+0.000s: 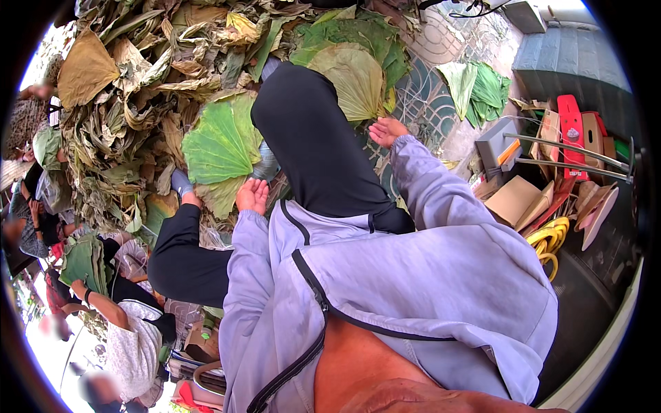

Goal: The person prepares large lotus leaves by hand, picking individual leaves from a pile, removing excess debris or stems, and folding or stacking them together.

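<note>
My left hand [252, 196] is palm up with slightly curled fingers, at the lower edge of a green, fan-folded lotus leaf [222, 142]; nothing shows in its palm. A paler leaf [222, 195] lies partly under that one. Beyond my raised knee, my right hand [387, 132] is also palm up, its fingers loosely bent and nothing visible in them. Just past its fingertips is the narrow end of a dry, yellowish-green folded leaf [351, 80], which rests on a stack of darker green leaves [379, 38].
A large heap of dried leaves [129, 113] fills the upper left. Two folded leaves [480, 93] lie on the patterned paving at right. Cardboard boxes [516, 199], a yellow hose [550, 237] and a metal-legged stool [498, 144] stand farther right. A co-worker [131, 330] holds stacked leaves at lower left.
</note>
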Available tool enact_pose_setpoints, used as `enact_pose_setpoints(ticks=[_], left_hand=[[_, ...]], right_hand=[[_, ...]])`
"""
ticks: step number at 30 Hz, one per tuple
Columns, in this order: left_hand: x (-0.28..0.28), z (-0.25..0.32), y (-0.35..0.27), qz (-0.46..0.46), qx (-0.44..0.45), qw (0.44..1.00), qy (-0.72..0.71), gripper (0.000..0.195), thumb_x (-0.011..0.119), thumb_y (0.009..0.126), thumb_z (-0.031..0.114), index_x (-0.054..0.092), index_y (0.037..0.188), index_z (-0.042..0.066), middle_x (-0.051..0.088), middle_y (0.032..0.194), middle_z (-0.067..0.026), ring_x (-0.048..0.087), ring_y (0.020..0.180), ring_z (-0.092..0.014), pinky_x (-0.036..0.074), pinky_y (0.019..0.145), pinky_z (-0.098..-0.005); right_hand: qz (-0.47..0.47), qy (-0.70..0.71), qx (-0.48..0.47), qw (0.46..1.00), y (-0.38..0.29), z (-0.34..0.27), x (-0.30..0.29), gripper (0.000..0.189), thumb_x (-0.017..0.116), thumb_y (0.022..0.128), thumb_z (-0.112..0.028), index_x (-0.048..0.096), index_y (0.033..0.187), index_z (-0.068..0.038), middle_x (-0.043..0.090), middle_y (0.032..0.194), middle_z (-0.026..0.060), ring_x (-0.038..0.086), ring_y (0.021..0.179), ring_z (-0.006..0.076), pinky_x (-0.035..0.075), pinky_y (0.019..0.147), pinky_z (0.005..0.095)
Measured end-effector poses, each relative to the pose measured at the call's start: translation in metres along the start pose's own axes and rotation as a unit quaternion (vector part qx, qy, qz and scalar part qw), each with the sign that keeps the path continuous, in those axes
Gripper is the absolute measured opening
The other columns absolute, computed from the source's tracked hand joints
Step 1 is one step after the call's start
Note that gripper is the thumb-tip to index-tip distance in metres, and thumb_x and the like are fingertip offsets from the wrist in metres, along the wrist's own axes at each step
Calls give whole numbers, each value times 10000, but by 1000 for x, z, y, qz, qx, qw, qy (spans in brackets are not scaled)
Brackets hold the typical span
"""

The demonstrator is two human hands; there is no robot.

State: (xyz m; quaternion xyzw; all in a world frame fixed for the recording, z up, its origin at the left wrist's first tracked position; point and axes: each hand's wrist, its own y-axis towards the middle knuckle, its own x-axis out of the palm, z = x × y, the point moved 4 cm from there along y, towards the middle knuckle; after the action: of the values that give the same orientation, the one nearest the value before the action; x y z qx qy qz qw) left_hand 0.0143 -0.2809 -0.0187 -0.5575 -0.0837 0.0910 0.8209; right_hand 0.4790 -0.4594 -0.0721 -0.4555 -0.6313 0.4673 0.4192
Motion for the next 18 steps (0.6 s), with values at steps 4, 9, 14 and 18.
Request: enact_pose_setpoints(ticks=[4,9,14,18], left_hand=[[5,-3,3,-10,-10,1000,2,256,630,959,167,543,1166,43,644,1075,-126,666,991,-304,541,865,-440],[6,-3,1,-13,-7,1000,5,242,634,956,161,548,1153,51,642,1055,-118,664,979,-302,541,850,-434],[8,-5,-5,-10,-5,1000,19,209,634,954,155,563,1123,54,649,1013,-101,672,948,-282,551,819,-413],[8,-3,-12,-8,-1,999,32,173,627,956,154,573,1094,65,653,980,-81,678,906,-255,556,795,-396]], right_hand=[[-44,92,17,995,8,7,4,327,617,990,-170,506,1258,-17,580,1231,160,575,1147,315,501,947,497],[-44,119,43,991,8,17,26,274,669,967,-208,565,1100,8,594,1088,146,601,1012,296,527,896,469],[-69,-72,-75,992,-4,13,49,297,759,883,-136,576,1103,-57,617,1001,105,647,888,257,566,756,428],[-13,-141,-143,979,-11,10,71,272,743,865,-32,551,1057,-39,650,999,103,668,747,222,572,629,389]])
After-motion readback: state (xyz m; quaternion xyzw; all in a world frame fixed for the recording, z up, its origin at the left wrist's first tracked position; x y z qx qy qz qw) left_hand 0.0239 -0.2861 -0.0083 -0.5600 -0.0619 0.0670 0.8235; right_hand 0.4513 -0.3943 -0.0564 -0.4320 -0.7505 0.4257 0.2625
